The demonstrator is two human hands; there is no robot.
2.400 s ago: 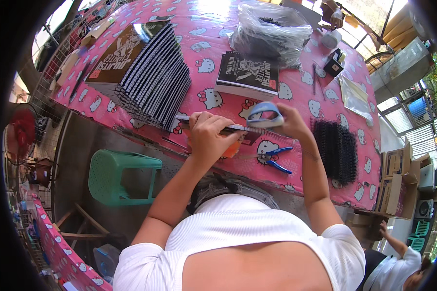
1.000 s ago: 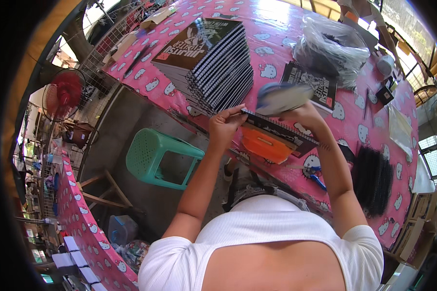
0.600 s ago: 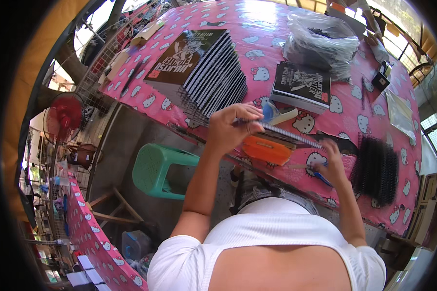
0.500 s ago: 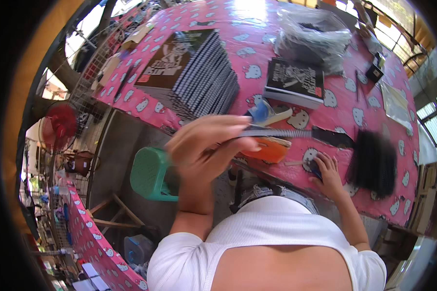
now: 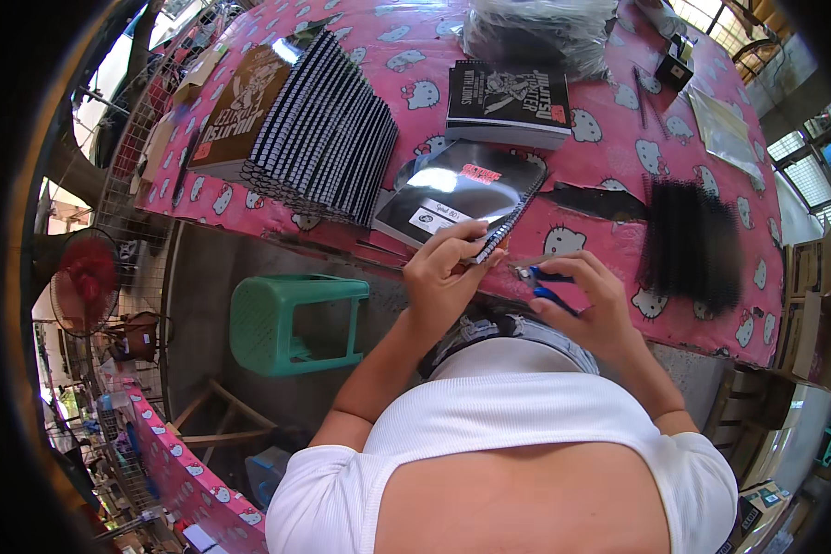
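A spiral-bound notebook (image 5: 452, 185) with a glossy black cover and a white label lies tilted in front of me. My left hand (image 5: 448, 268) is closed on its near corner, close to the end of the black coil binding. Just right of that corner, my right hand (image 5: 591, 295) grips small cutting pliers (image 5: 549, 286) with blue handles. The jaws of the pliers point toward the coil's end and look apart from it. At the left stands a tall stack of spiral-bound notebooks (image 5: 319, 134). A shorter stack of black-covered books (image 5: 508, 106) sits beyond the held notebook.
Black plastic binding coils (image 5: 692, 245) lie in a bundle on the pink patterned table (image 5: 609, 332). Farther back are a clear plastic bag (image 5: 540, 37) and a small black box (image 5: 676, 69). A green stool (image 5: 291, 323) stands on the floor at the left, near a red fan (image 5: 85, 282).
My left hand has brought the notebook down, turning its cover into view. My right hand has lifted the blue-handled pliers off the table and moved left toward the coil. The view has shifted.
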